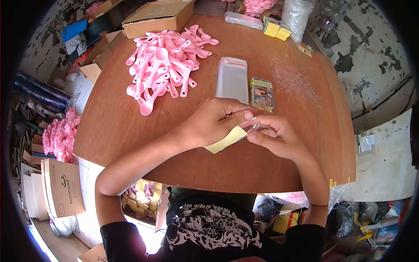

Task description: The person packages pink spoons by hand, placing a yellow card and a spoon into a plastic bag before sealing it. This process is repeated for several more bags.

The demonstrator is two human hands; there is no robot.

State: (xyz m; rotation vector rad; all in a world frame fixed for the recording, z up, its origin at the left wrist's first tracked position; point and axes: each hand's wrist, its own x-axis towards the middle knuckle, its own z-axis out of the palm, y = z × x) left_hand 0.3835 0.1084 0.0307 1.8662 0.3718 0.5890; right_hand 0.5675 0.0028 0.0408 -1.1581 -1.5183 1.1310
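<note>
My left hand (220, 121) is closed, thumb against fingers, over a yellow card (228, 140) that juts out below it at a slant above the table. Close beside it, my right hand (278, 134) has its thumb and fingers curled round a small bit of clear plastic (255, 126); its full shape is hidden. Just beyond my hands lie a stack of clear plastic bags (232, 78) and a stack of printed cards (262, 94). Farther left, pink plastic measuring spoons (163, 65) are heaped on the wooden table (118, 135).
Thin clear strips (297, 81) lie tangled at the right. Along the back are a cardboard box (158, 18), yellow card bundles (276, 29) and a clear plastic roll (297, 17). An open carton (157, 209) sits below the front edge. Another person (76, 35) is at far left.
</note>
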